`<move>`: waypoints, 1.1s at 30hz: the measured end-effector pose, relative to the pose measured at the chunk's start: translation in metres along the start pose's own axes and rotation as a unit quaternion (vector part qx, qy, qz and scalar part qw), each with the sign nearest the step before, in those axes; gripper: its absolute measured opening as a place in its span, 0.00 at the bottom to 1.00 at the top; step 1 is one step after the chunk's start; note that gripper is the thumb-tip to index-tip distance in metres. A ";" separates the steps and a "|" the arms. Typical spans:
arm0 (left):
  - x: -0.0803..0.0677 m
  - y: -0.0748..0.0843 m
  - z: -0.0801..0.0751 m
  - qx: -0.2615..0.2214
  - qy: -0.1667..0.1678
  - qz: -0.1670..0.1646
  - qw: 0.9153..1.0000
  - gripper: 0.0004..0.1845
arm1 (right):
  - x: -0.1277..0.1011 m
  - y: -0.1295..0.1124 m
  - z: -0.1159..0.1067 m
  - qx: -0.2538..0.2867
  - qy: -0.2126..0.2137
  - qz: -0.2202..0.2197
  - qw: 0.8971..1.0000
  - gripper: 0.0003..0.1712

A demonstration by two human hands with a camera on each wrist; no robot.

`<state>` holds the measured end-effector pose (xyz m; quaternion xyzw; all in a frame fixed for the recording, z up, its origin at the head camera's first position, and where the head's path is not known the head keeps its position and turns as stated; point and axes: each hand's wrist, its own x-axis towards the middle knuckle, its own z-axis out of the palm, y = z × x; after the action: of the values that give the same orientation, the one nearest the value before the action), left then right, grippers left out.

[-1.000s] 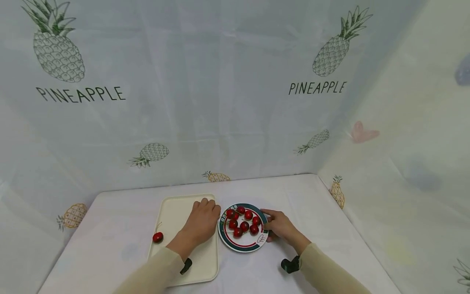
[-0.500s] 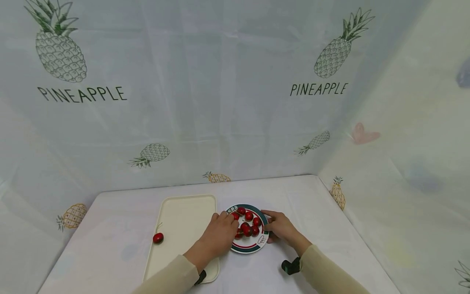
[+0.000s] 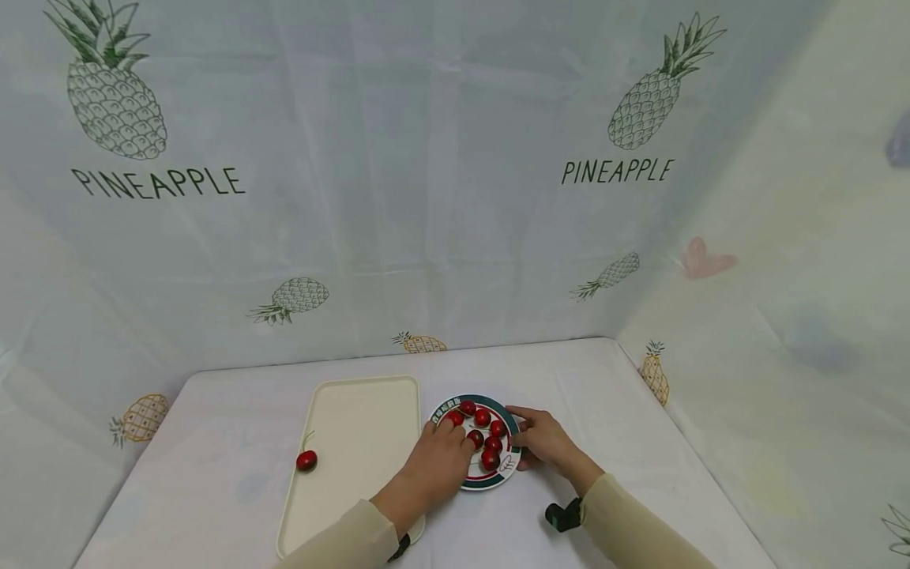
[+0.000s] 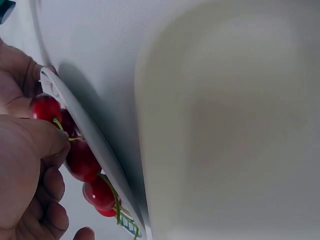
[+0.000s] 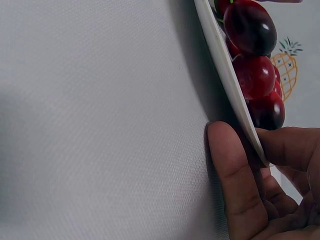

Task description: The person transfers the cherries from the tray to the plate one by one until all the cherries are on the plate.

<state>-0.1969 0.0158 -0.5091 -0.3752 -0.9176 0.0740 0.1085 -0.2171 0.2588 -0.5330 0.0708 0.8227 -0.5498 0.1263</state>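
Note:
My left hand (image 3: 442, 458) reaches over the left side of a round plate (image 3: 483, 484) with a dark green rim. Its fingers are curled; in the left wrist view its thumb and fingers pinch at the green stem of a red cherry (image 4: 45, 107). My right hand (image 3: 549, 442) grips the right rim of the plate, with fingers on both sides of the edge in the right wrist view. Several more cherries (image 3: 483, 417) lie on the plate. Those under my left hand are partly hidden.
A cream rectangular tray (image 3: 362, 419) lies left of the plate, partly under my left arm. One cherry with its stem (image 3: 306, 461) sits at the tray's left edge. Behind the white table (image 3: 569, 371) hangs a cloth (image 3: 398, 197) printed with pineapples.
My left hand has moved right, from beside the tray's right edge to over the plate. Cherries near its fingers have shifted towards the plate's lower right. My right hand has stayed at the rim.

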 end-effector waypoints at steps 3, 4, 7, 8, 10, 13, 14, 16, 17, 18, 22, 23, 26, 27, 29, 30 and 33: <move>0.000 0.001 -0.001 0.003 0.013 0.001 1.000 0.11 | 0.000 -0.001 0.000 -0.002 0.001 -0.001 1.000 0.38; 0.000 0.001 -0.001 0.004 0.017 0.001 1.000 0.11 | -0.001 -0.001 0.000 -0.002 0.001 -0.001 1.000 0.38; 0.000 0.002 0.000 0.006 0.023 -0.001 1.000 0.10 | -0.001 -0.002 0.000 -0.003 0.001 -0.002 1.000 0.38; 0.000 0.002 0.000 0.006 0.023 -0.002 1.000 0.10 | -0.001 -0.003 0.000 -0.003 0.002 -0.002 1.000 0.38; 0.000 0.002 0.000 0.006 0.018 -0.003 1.000 0.11 | -0.002 -0.004 0.000 -0.003 0.003 -0.002 1.000 0.38; 0.000 0.001 0.001 -0.002 0.009 -0.006 1.000 0.17 | -0.003 -0.005 0.000 -0.004 0.005 -0.002 1.000 0.38; 0.000 0.000 0.001 -0.007 0.007 -0.007 1.000 0.19 | -0.003 -0.005 0.000 -0.005 0.006 -0.002 1.000 0.38; 0.000 -0.002 0.001 -0.017 0.006 -0.009 1.000 0.23 | -0.003 -0.005 0.000 -0.007 0.007 -0.001 1.000 0.38; 0.000 -0.003 0.000 -0.021 0.007 -0.010 1.000 0.23 | -0.003 -0.005 0.000 -0.007 0.007 0.001 1.000 0.38; 0.000 -0.005 0.000 -0.025 0.010 -0.012 1.000 0.23 | -0.003 -0.005 0.000 -0.007 0.008 0.002 1.000 0.38; -0.002 -0.017 -0.001 -0.048 0.031 -0.026 0.998 0.18 | -0.002 -0.004 0.000 -0.004 0.006 0.008 1.000 0.38; -0.003 -0.020 -0.002 -0.057 0.036 -0.033 0.997 0.16 | -0.002 -0.004 0.000 -0.002 0.006 0.009 1.000 0.38; -0.007 -0.031 -0.003 -0.070 0.047 -0.049 0.995 0.14 | -0.001 -0.002 0.000 -0.002 0.007 0.009 1.000 0.38; -0.009 -0.035 -0.003 -0.073 0.050 -0.054 0.995 0.13 | -0.001 -0.002 0.000 -0.002 0.007 0.010 1.000 0.38; -0.014 -0.043 -0.003 -0.077 0.054 -0.065 0.993 0.11 | -0.001 -0.001 0.001 -0.003 0.008 0.010 1.000 0.38; -0.017 -0.047 -0.003 -0.079 0.057 -0.070 0.993 0.10 | -0.001 -0.001 0.001 -0.004 0.008 0.010 1.000 0.38; -0.026 -0.058 -0.001 -0.088 0.062 -0.091 0.990 0.07 | -0.002 -0.002 0.002 -0.005 0.009 0.011 1.000 0.39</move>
<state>-0.2172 -0.0433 -0.4990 -0.3022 -0.9424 -0.0401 0.1380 -0.2156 0.2566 -0.5316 0.0835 0.8256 -0.5438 0.1254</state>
